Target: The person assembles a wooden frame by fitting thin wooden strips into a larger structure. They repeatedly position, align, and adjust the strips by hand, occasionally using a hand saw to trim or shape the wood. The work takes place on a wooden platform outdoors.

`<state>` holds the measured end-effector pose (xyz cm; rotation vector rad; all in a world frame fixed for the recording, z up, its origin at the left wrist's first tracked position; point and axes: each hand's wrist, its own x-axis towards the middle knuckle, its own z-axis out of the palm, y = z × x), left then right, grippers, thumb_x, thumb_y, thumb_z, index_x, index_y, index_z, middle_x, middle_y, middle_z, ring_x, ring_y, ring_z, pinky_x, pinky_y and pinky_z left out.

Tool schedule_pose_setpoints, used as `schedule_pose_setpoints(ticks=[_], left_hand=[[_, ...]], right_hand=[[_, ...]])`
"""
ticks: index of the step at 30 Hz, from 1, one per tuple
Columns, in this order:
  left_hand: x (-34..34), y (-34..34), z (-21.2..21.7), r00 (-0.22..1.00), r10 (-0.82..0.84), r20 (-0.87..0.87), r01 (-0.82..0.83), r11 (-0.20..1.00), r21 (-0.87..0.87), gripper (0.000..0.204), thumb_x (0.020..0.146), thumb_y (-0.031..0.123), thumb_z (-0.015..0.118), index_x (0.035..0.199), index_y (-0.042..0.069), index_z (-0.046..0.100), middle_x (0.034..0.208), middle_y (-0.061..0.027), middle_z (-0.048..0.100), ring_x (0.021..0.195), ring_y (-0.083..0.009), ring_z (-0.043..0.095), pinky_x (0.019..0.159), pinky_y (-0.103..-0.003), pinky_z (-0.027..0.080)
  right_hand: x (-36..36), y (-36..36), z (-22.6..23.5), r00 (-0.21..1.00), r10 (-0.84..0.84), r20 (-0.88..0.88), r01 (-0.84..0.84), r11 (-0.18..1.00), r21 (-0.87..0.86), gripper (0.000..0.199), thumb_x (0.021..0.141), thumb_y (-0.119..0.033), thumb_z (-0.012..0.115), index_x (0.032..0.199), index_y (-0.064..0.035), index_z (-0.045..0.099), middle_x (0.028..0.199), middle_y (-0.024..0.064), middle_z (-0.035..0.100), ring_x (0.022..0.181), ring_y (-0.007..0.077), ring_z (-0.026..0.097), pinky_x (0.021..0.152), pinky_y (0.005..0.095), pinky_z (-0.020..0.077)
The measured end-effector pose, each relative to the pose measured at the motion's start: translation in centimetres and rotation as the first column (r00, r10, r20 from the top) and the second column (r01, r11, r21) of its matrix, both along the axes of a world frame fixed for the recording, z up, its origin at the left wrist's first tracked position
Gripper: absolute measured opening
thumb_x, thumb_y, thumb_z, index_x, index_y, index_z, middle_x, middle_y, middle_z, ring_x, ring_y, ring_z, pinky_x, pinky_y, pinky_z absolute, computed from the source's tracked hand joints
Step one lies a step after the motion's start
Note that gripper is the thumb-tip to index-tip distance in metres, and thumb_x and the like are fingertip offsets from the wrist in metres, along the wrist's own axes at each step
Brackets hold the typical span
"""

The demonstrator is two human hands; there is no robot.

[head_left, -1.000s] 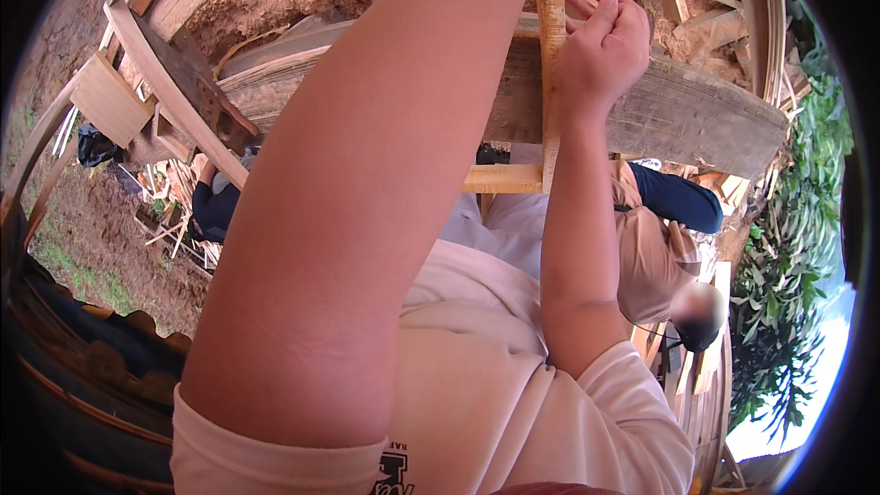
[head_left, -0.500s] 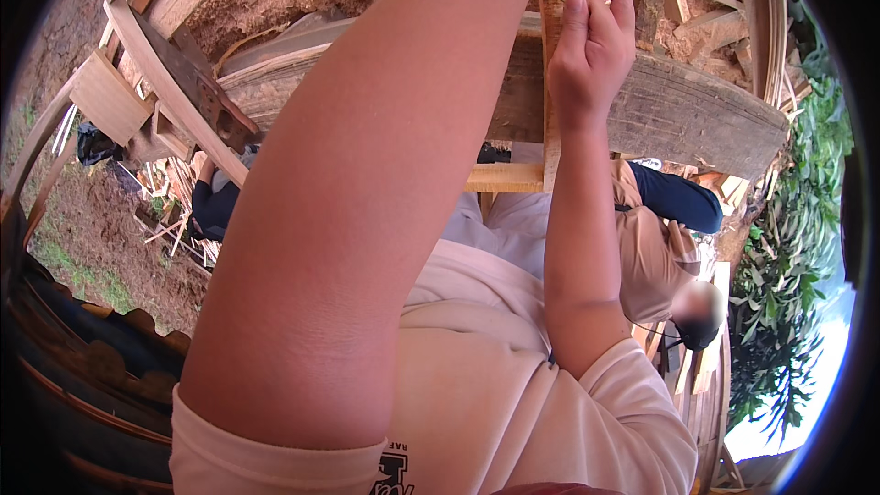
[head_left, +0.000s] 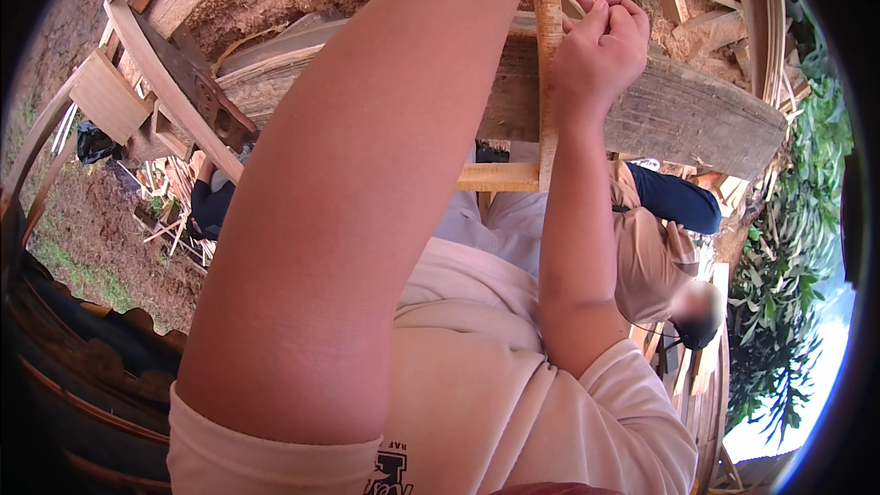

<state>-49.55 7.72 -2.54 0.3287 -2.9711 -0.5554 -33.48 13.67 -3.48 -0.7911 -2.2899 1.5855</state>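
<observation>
My right hand [head_left: 600, 55] is raised at the upper middle, just right of a narrow pale wooden strip [head_left: 548, 82]. Its thumb and fingers are curled together, with one finger sticking out toward the strip. Whether something small is pinched between them is too hard to make out. From the lower left my left arm [head_left: 339, 220] stretches across to the top edge, where the left hand lies out of the picture. A short pale crosspiece [head_left: 500, 177] meets the strip's lower end. Behind the strip lies a weathered grey-brown plank [head_left: 697, 115].
Wood shavings and offcuts [head_left: 710, 23] cover the ground beyond the plank. A person in a brown top [head_left: 651, 261] is at the right, another in dark clothing [head_left: 211, 206] at the left. Angled timbers [head_left: 170, 82] stand upper left; green foliage [head_left: 779, 312] lines the right.
My right hand has turned and shifted slightly right and down, and one finger now points out toward the upper left. My left arm has moved a little to the left.
</observation>
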Motion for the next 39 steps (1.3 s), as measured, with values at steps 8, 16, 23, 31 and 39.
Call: schedule_pose_setpoints(ticks=[8, 16, 23, 31, 39], left_hand=[[1.3, -1.9, -1.5, 0.999, 0.02, -0.026, -0.023, 0.991, -0.133, 0.028, 0.101, 0.02, 0.054, 0.115, -0.004, 0.055, 0.117, -0.0208, 0.062, 0.121, -0.0348, 0.053, 0.107, -0.051, 0.035], [6.6, -11.4, 5.0, 0.998, -0.05, 0.024, 0.036, 0.91, 0.414, 0.032, 0.114, 0.029, 0.043, 0.119, -0.003, 0.043, 0.097, -0.0269, 0.068, 0.088, -0.0372, 0.073, 0.077, -0.052, 0.057], [17.7, -23.8, 13.5, 0.966, 0.019, 0.256, -0.19, 0.727, 0.66, 0.022, 0.112, 0.021, 0.047, 0.117, 0.001, 0.053, 0.087, -0.0087, 0.062, 0.071, -0.019, 0.07, 0.067, -0.037, 0.056], [31.7, -37.0, 11.5, 0.74, 0.567, 0.363, -0.661, 0.51, 0.551, 0.022, 0.108, 0.022, 0.051, 0.115, 0.002, 0.056, 0.088, -0.0101, 0.067, 0.066, -0.021, 0.069, 0.061, -0.037, 0.056], [33.6, -40.2, 10.6, 0.753, 0.572, 0.324, -0.59, 0.372, 0.716, 0.02, 0.11, 0.023, 0.049, 0.116, 0.005, 0.057, 0.083, -0.0045, 0.06, 0.067, -0.0159, 0.061, 0.06, -0.034, 0.051]], right_hand=[[4.9, 6.0, 6.4, 0.992, 0.124, -0.012, -0.113, 0.938, 0.328, 0.026, 0.106, -0.005, 0.056, 0.083, 0.006, 0.057, 0.12, 0.0189, 0.06, 0.111, 0.0301, 0.062, 0.092, 0.0404, 0.0545], [19.4, 20.6, 12.6, 0.884, 0.317, 0.344, -0.423, 0.855, 0.301, 0.024, 0.105, -0.009, 0.056, 0.089, 0.0081, 0.059, 0.109, 0.0211, 0.061, 0.101, 0.0378, 0.06, 0.089, 0.0448, 0.0494], [27.6, 30.4, 2.6, 0.661, 0.43, 0.615, -0.661, 0.722, 0.205, 0.041, 0.104, -0.028, 0.06, 0.082, 0.0057, 0.068, 0.088, 0.0273, 0.065, 0.088, 0.0457, 0.065, 0.078, 0.0522, 0.0491], [24.2, 30.9, -1.2, 0.581, 0.358, 0.731, -0.468, 0.882, -0.06, 0.042, 0.102, -0.033, 0.061, 0.089, 0.0043, 0.075, 0.08, 0.0242, 0.073, 0.08, 0.0398, 0.073, 0.076, 0.0513, 0.0528], [18.7, 25.9, 4.8, 0.657, 0.446, 0.607, -0.653, 0.739, 0.164, 0.043, 0.107, -0.03, 0.058, 0.084, 0.0063, 0.068, 0.074, 0.0183, 0.065, 0.071, 0.0259, 0.065, 0.068, 0.0423, 0.0482]])
